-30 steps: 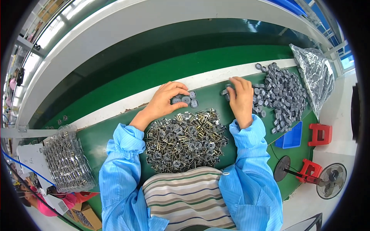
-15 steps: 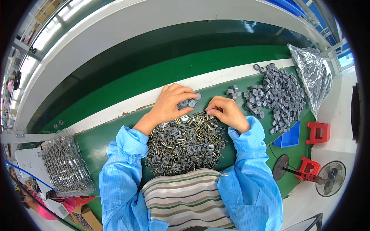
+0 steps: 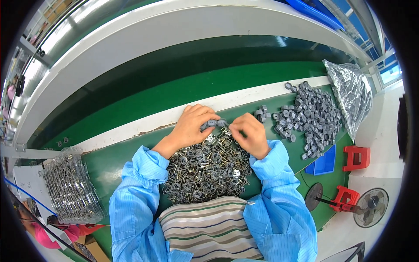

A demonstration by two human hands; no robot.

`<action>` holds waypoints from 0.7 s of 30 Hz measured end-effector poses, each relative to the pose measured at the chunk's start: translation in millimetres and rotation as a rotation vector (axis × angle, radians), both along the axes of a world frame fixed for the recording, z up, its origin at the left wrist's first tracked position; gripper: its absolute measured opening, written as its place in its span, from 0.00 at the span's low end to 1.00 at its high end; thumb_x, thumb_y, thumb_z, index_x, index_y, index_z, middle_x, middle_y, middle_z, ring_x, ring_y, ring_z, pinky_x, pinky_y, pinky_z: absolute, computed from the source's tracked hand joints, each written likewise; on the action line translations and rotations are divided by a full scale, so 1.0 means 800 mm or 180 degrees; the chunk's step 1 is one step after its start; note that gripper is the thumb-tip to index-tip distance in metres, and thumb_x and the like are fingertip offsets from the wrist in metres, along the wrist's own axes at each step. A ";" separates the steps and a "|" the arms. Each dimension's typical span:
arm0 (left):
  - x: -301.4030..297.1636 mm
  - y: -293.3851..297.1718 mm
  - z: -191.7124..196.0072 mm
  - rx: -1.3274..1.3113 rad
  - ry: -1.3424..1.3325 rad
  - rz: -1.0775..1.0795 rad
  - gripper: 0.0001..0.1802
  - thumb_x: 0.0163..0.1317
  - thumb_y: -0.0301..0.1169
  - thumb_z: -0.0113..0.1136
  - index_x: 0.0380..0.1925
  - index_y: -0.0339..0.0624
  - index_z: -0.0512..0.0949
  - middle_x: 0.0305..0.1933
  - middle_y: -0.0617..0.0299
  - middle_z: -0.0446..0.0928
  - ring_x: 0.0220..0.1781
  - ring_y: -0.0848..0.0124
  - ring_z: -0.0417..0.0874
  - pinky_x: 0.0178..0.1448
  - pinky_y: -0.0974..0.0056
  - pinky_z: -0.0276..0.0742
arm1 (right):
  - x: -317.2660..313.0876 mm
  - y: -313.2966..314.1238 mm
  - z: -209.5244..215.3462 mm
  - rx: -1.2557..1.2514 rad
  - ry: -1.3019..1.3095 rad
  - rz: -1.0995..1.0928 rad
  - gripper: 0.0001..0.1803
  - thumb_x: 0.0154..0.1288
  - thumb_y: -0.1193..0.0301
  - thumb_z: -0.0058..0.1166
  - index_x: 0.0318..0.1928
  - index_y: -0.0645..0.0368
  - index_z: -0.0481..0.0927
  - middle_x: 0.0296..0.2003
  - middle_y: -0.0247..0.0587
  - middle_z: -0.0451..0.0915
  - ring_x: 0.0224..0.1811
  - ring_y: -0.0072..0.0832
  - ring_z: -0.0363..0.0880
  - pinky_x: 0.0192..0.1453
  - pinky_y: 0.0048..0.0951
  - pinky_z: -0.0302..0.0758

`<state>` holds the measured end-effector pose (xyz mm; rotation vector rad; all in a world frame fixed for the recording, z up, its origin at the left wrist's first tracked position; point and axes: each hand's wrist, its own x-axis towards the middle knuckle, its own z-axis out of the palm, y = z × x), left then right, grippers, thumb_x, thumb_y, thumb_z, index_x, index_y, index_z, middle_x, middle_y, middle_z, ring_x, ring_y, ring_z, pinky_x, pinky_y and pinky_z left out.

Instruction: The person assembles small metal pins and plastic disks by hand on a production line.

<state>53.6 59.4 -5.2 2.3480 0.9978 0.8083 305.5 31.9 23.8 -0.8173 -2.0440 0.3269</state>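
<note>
My left hand [image 3: 190, 126] is closed round a few small grey plastic caps [image 3: 212, 123], held in a row between thumb and fingers. My right hand [image 3: 250, 133] pinches at the right end of that row. Whatever sits in its fingertips is mostly hidden; a bit of bright metal shows beside them. Beneath both hands spreads a heap of small metal-pinned parts [image 3: 205, 174], dark with brassy prongs. A little cluster of grey caps [image 3: 262, 114] lies to the right of my right hand, with a large pile of the same caps [image 3: 312, 115] farther right.
A clear plastic bag [image 3: 349, 91] lies beyond the large pile. At the left end are stacked clear trays of metal parts [image 3: 72, 187]. A blue bin [image 3: 322, 161], red stools [image 3: 356, 158] and a fan [image 3: 372, 207] stand right. A white ledge [image 3: 170, 115] runs behind my hands.
My right hand has moved left and now meets the caps in my left hand. The caps have been tilted into a row seen more side-on. The whole view has shifted slightly.
</note>
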 end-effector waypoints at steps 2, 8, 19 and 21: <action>-0.009 -0.004 0.000 0.0038 -0.0016 0.0036 0.25 0.54 0.38 0.81 0.53 0.51 0.86 0.52 0.64 0.83 0.56 0.61 0.81 0.61 0.55 0.70 | 0.002 -0.001 0.015 0.0321 -0.0427 0.0246 0.14 0.50 0.80 0.74 0.39 0.60 0.85 0.38 0.39 0.85 0.39 0.40 0.84 0.38 0.37 0.80; -0.004 -0.011 0.016 -0.0211 -0.0082 0.0182 0.25 0.53 0.37 0.82 0.52 0.51 0.88 0.45 0.66 0.82 0.52 0.63 0.82 0.58 0.57 0.70 | -0.004 -0.005 0.024 0.0967 -0.0543 -0.0095 0.16 0.47 0.79 0.76 0.39 0.58 0.87 0.39 0.37 0.86 0.37 0.37 0.85 0.36 0.36 0.79; 0.002 -0.015 0.009 -0.0094 -0.0196 0.0419 0.22 0.53 0.34 0.81 0.50 0.53 0.90 0.43 0.67 0.82 0.49 0.64 0.82 0.57 0.58 0.72 | 0.003 -0.006 -0.023 -0.2393 0.0621 -0.1401 0.08 0.63 0.76 0.72 0.35 0.67 0.84 0.23 0.41 0.87 0.26 0.23 0.85 0.34 0.25 0.81; -0.001 -0.015 0.009 -0.0024 -0.0192 0.0387 0.23 0.52 0.35 0.82 0.50 0.53 0.90 0.44 0.67 0.82 0.49 0.64 0.82 0.57 0.58 0.72 | 0.002 -0.007 -0.002 -0.2426 0.0211 -0.1414 0.04 0.65 0.80 0.69 0.38 0.65 0.85 0.28 0.39 0.86 0.28 0.21 0.84 0.35 0.24 0.79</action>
